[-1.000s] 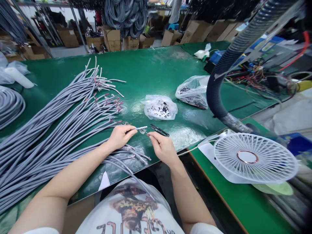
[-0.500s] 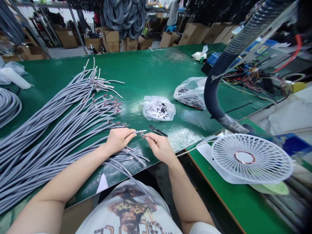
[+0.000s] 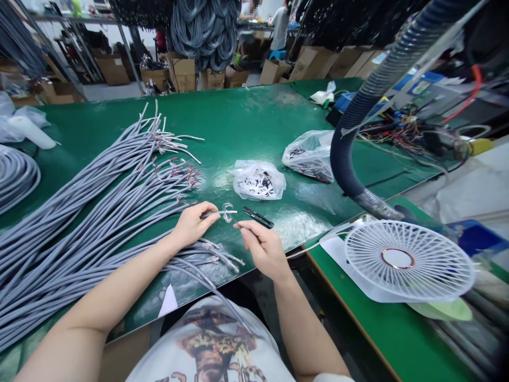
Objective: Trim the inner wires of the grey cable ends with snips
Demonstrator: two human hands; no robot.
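Observation:
My left hand is closed round a grey cable near its stripped end. Fine loose wire strands fan out around the pale inner core just beyond those fingers. To the right, my right hand is pinched shut close to the strands; something thin shows at its fingertips, too small to make out. A pair of black thread snips lies on the green table just past my right hand. Many grey cables lie in bundles to the left, several with red and white wire ends bared.
An open plastic bag of small black and white pieces sits ahead, with another plastic bag behind it. A ribbed hose arches down on the right above a white fan. Cable coils lie far left.
The strands at the cable end have spread into a wider, curled fan. My right hand has drawn slightly down and away from the cable, while my left hand stays on it.

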